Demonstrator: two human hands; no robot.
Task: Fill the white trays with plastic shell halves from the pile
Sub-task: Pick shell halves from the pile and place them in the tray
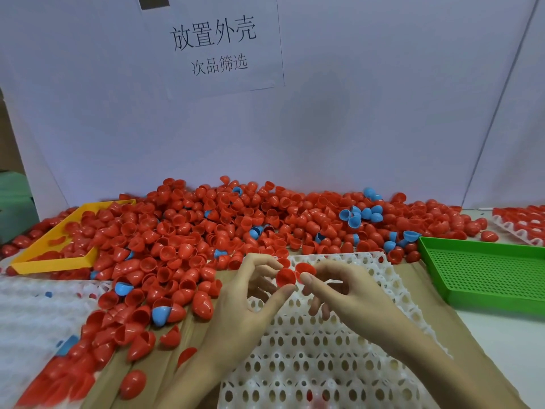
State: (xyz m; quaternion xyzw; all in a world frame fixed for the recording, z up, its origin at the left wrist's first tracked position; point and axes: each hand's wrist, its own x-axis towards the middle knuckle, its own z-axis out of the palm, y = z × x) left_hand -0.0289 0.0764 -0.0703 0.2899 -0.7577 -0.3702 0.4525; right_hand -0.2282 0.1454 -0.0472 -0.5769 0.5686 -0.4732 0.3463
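Yellow tray (56, 262): far left, half buried.
Pile (206, 231): red shell halves (few blue).
Left hand (250, 302): pinches red shell (284, 276).
Right hand (351, 293): pinches second shell (306, 268) over white tray (309, 364).
Green tray (486, 273): right.

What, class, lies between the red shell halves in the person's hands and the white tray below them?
Nothing visible. The left hand and right hand pinch red shell halves directly above the white tray, whose sockets below the hands look open and unfilled. The pile sits behind and to the left.
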